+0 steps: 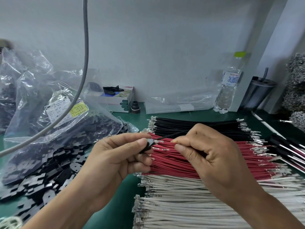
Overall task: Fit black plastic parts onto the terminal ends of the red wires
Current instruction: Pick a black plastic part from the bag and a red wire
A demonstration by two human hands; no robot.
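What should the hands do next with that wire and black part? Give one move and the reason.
Probably push the wire's metal terminal leftward into the black plastic part. The left hand pinches the part, the right hand pinches the wire, and the terminal tip sits just at the part's edge, apparently not seated.

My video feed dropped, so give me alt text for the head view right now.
The left hand pinches a black plastic part while the right hand pinches a wire, its metal tip at the part's opening. Below lie rows of black wires, red wires and white wires on a green table.
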